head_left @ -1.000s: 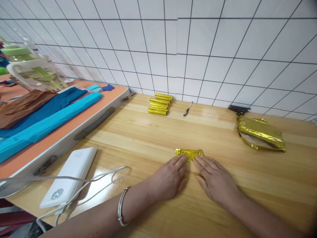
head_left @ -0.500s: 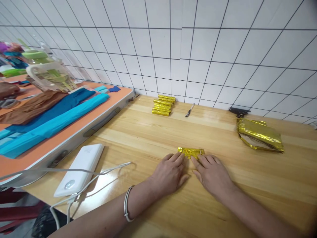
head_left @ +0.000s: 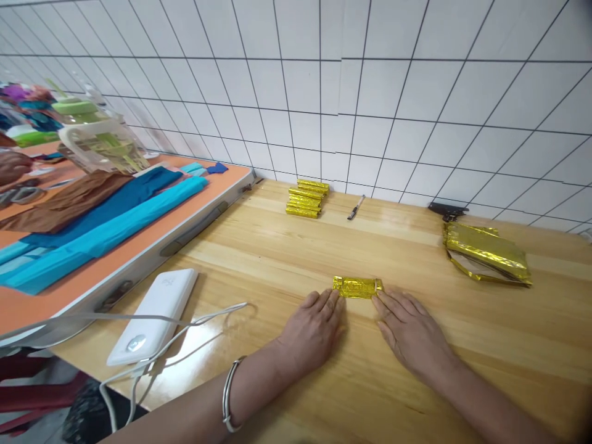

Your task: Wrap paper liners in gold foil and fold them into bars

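Note:
A small folded piece of gold foil paper [head_left: 357,287] lies flat on the wooden table in front of me, its surface creased. My left hand [head_left: 317,327] rests palm down, fingers stretched out, with the fingertips at the foil's near left corner. At the near right corner, my right hand [head_left: 409,327] lies flat with its fingers extended and touching the edge. Several rolled or folded gold foil strips [head_left: 305,200] are grouped near the wall. A stack of gold foil sheets [head_left: 490,250] sits at the right.
A pen [head_left: 356,208] and a black clip [head_left: 448,209] lie by the tiled wall. On the left are a white power bank [head_left: 152,317] with cables and an orange table [head_left: 152,228] bearing blue and brown sheets, a clear green-lidded jug [head_left: 99,135] and another person's hand [head_left: 13,166].
My hands have moved apart, from over the foil's near edge out to its two ends, uncovering more of it. The camera view has shifted slightly.

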`<state>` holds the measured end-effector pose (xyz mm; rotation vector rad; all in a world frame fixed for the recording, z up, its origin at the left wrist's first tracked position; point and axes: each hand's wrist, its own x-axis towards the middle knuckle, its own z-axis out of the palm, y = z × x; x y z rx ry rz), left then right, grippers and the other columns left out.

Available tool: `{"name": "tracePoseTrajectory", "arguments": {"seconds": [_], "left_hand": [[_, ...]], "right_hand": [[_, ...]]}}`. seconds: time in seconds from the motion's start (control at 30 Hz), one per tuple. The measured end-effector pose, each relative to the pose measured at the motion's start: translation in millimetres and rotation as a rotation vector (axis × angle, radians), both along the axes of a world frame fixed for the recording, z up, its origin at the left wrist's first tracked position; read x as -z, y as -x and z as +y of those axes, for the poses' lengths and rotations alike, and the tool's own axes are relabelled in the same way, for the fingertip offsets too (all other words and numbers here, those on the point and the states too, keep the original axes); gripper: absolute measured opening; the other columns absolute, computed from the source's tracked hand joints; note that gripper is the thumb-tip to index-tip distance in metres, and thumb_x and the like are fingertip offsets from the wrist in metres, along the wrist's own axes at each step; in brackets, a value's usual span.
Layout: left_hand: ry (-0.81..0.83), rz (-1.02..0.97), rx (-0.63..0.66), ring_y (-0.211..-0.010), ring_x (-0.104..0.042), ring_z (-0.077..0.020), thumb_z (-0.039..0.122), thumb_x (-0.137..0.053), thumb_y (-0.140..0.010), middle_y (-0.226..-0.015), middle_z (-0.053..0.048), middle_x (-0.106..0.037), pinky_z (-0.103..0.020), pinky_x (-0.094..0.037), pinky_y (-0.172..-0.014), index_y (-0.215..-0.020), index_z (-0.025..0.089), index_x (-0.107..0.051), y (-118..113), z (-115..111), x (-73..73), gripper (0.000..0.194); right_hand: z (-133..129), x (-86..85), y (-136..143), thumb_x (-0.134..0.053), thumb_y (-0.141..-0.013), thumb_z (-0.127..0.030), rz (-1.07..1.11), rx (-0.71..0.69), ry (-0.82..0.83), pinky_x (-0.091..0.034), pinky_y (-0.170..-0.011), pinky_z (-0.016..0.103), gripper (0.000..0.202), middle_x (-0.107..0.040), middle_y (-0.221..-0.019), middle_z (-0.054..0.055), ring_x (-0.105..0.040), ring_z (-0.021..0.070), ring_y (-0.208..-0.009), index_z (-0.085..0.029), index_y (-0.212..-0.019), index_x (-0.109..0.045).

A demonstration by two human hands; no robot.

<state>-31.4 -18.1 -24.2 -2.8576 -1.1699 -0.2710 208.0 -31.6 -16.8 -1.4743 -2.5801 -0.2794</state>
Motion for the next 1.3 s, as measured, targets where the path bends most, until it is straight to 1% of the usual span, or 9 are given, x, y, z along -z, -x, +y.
{"name": "tracePoseTrajectory", "arguments": {"seconds": [0.2, 0.3, 0.57, 0.73, 0.8, 0.9, 1.07, 1.17, 1.3], "left_hand": [[0.048, -0.056, -0.040, -0.125, -0.037, -0.0224, 0.037, -0.037, -0.091, -0.132, -0.008, -0.047, -0.043, -0.020, -0.106, -0.128, 0.019, -0.042, 1, 17, -16.3, 0.042], [0.060, -0.062, -0.049, -0.127, -0.035, -0.0213, 0.038, -0.034, -0.091, -0.132, -0.009, -0.047, -0.041, -0.022, -0.105, -0.129, 0.019, -0.040, -9, 31, -20.9, 0.042], [0.064, -0.049, -0.034, -0.134, -0.019, -0.0244, 0.050, -0.033, -0.088, -0.142, -0.014, -0.031, -0.042, -0.015, -0.107, -0.138, 0.012, -0.026, -24, 30, -5.0, 0.062], [0.122, -0.028, 0.125, -0.136, -0.014, -0.0225, 0.051, -0.027, -0.089, -0.146, -0.012, -0.021, -0.042, -0.012, -0.107, -0.141, 0.016, -0.017, -16, 50, -7.5, 0.064], [0.167, -0.008, 0.244, -0.136, -0.013, -0.0217, 0.051, -0.027, -0.089, -0.147, -0.009, -0.019, -0.041, -0.011, -0.107, -0.141, 0.020, -0.015, -17, 69, -12.5, 0.062], [0.219, 0.063, 0.441, -0.137, -0.010, -0.0214, 0.053, -0.035, -0.087, -0.146, -0.002, -0.025, -0.040, -0.009, -0.107, -0.141, 0.027, -0.017, -26, 103, -21.3, 0.063], [0.130, 0.122, 0.582, -0.134, -0.019, -0.0204, 0.050, -0.047, -0.083, -0.141, 0.001, -0.036, -0.037, -0.014, -0.106, -0.134, 0.032, -0.032, -45, 133, -34.2, 0.056], [0.082, 0.098, 0.584, -0.130, -0.029, -0.0204, 0.049, -0.048, -0.083, -0.138, -0.004, -0.040, -0.033, -0.026, -0.099, -0.132, 0.026, -0.036, -46, 128, -39.7, 0.055], [0.075, 0.032, 0.365, -0.111, -0.045, -0.0214, 0.047, -0.052, -0.082, -0.121, -0.008, -0.053, -0.031, -0.034, -0.088, -0.118, 0.020, -0.049, -40, 104, -39.0, 0.044]], "right_hand": [[-25, 0.1, 17, -0.043, -0.087, -0.024, 0.009, 0.003, -0.069, -0.031, -0.100, 0.045, 0.034, -0.059, -0.118, 0.015, -0.051, 0.0257, -0.110, -0.009, -0.112, -0.061], [-49, -1.0, 41, -0.047, -0.085, -0.035, 0.026, 0.003, -0.043, -0.034, -0.096, 0.046, 0.038, -0.060, -0.116, 0.016, -0.053, 0.0286, -0.105, -0.011, -0.110, -0.063], [-59, -15.8, 86, -0.055, -0.078, -0.041, 0.057, -0.108, 0.023, -0.036, -0.090, 0.046, 0.041, -0.065, -0.106, 0.017, -0.054, 0.0305, -0.099, -0.010, -0.103, -0.065], [-29, -36.8, 48, -0.045, -0.086, -0.024, 0.346, -0.169, 0.281, -0.044, -0.080, 0.032, 0.022, -0.069, -0.086, 0.002, -0.057, 0.0168, -0.084, -0.023, -0.092, -0.066], [-5, -37.4, 22, -0.039, -0.089, -0.022, 0.441, -0.096, 0.233, -0.045, -0.078, 0.032, 0.027, -0.068, -0.087, 0.004, -0.057, 0.0166, -0.084, -0.022, -0.098, -0.064], [33, -25.2, -14, -0.036, -0.090, -0.025, 0.467, 0.054, 0.129, -0.044, -0.088, 0.036, 0.033, -0.063, -0.109, 0.008, -0.055, 0.0189, -0.100, -0.019, -0.115, -0.056], [66, 5.7, -37, -0.031, -0.092, -0.027, 0.478, -0.004, 0.231, -0.040, -0.097, 0.035, 0.043, -0.049, -0.132, 0.005, -0.047, 0.0173, -0.118, -0.021, -0.134, -0.037], [67, 16.7, -37, -0.032, -0.091, -0.028, 0.477, -0.041, 0.250, -0.037, -0.100, 0.038, 0.044, -0.045, -0.135, 0.004, -0.043, 0.0192, -0.120, -0.024, -0.135, -0.035], [67, 19.5, -37, -0.034, -0.091, -0.025, 0.464, -0.052, 0.246, -0.035, -0.101, 0.040, 0.045, -0.046, -0.134, 0.003, -0.042, 0.0198, -0.120, -0.026, -0.135, -0.034]]}}
